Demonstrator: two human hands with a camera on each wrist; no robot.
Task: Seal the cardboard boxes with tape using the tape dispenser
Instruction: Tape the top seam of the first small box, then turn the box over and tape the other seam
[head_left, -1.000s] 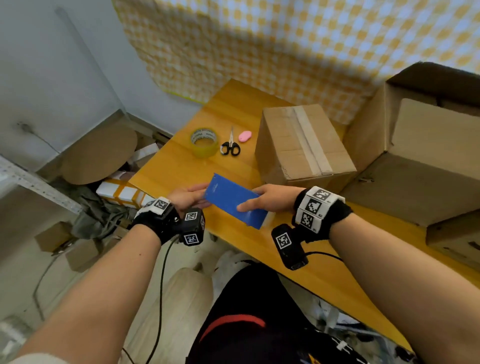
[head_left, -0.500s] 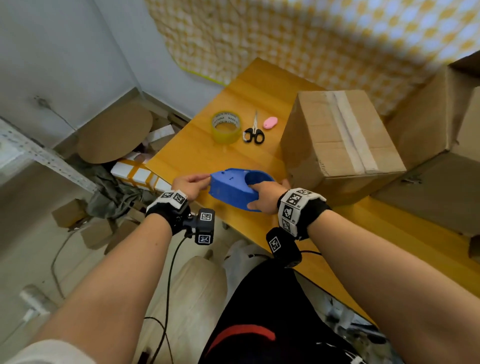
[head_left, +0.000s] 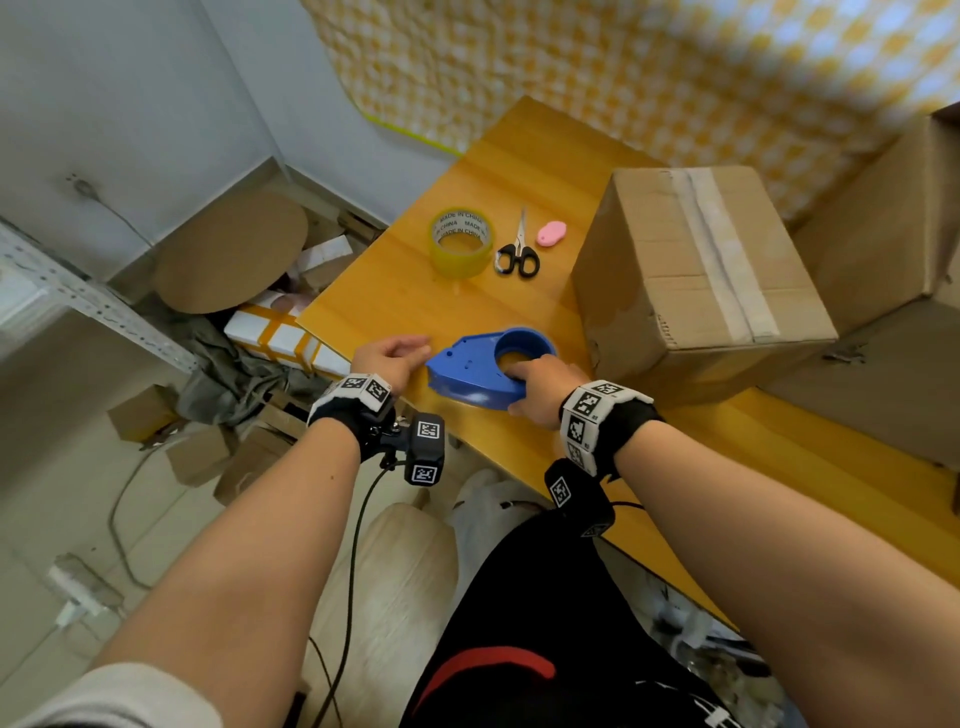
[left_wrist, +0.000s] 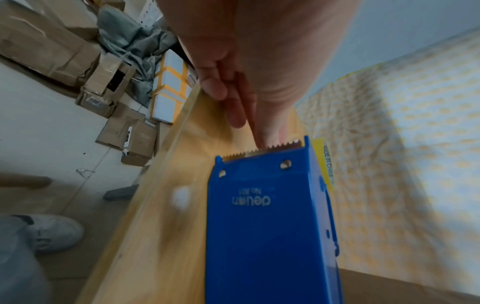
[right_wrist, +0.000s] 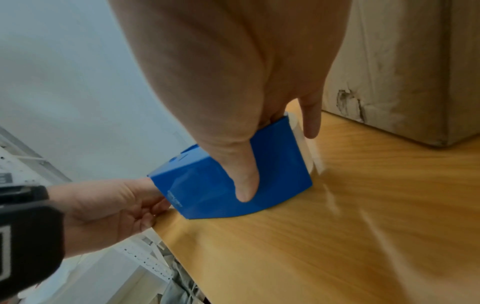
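Right hand grips my blue dispenser at its ring, thumb along the side, on the table edge; left hand loosely curled at the serrated blade, contact unclear; reads light, stiff, slick plastic—hold the ring, avoid the teeth.

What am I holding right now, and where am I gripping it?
The blue tape dispenser: right hand grips its rounded rear, thumb on the back, fingers in the round opening. Left hand touches the serrated blade end.
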